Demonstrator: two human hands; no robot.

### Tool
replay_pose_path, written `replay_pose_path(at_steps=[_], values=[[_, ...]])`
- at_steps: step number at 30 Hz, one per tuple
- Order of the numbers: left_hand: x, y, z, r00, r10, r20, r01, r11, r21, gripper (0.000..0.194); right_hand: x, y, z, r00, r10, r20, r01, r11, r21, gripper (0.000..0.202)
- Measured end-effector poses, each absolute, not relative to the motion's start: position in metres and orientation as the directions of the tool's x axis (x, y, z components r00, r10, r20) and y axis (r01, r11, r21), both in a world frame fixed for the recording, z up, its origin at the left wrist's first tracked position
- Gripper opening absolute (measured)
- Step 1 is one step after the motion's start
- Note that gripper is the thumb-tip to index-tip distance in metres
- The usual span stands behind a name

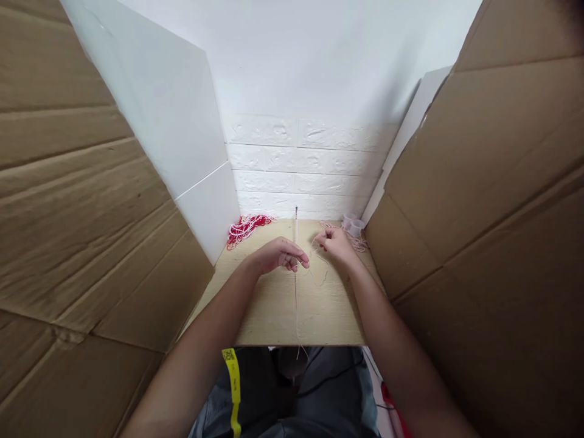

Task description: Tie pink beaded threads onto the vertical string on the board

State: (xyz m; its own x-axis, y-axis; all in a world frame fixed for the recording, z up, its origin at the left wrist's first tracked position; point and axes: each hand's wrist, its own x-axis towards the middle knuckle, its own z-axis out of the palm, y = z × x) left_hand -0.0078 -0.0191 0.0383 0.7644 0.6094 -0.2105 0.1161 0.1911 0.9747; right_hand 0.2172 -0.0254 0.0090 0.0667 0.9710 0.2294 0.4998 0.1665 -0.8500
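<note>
A thin pale cord [296,310] runs straight down the middle of the wooden board, from a small nail [296,208] at the back to the front edge, where loose ends hang over. My left hand [281,254] is over this cord, its fingers bent and closed on a thin light thread near the fingertips. To its right, my right hand [335,242] pinches a fine thread between thumb and forefinger. Loose thread ends [325,267] curl over the board between and below the hands. Exactly how the threads join the cord is too fine to tell.
Red and white cords [249,230] lie bundled at the back left of the board [269,316]. Clear plastic cups [353,226] and pale pink cords [359,243] are at the back right. Cardboard walls [91,243] rise on both sides, with a white brick-patterned wall [319,161] behind.
</note>
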Motion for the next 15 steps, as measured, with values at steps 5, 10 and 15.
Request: replay_pose_path(at_steps=[5, 10, 15], values=[[-0.0071, -0.0198, 0.0394, 0.769, 0.602, -0.215, 0.133, 0.177, 0.975, 0.022, 0.2170, -0.0238, 0.0073, 0.071, 0.972, 0.224, 0.498, 0.160, -0.852, 0.012], [-0.0067, -0.0210, 0.0408, 0.764, 0.608, -0.218, 0.149, 0.162, 0.975, 0.022, 0.2173, -0.0227, 0.0056, 0.067, 0.972, 0.226, 0.505, 0.162, -0.848, 0.012], [-0.0067, -0.0209, 0.0410, 0.767, 0.599, -0.231, 0.161, 0.168, 0.972, 0.022, 0.2173, -0.0227, 0.0043, 0.061, 0.969, 0.239, 0.500, 0.177, -0.848, 0.011]])
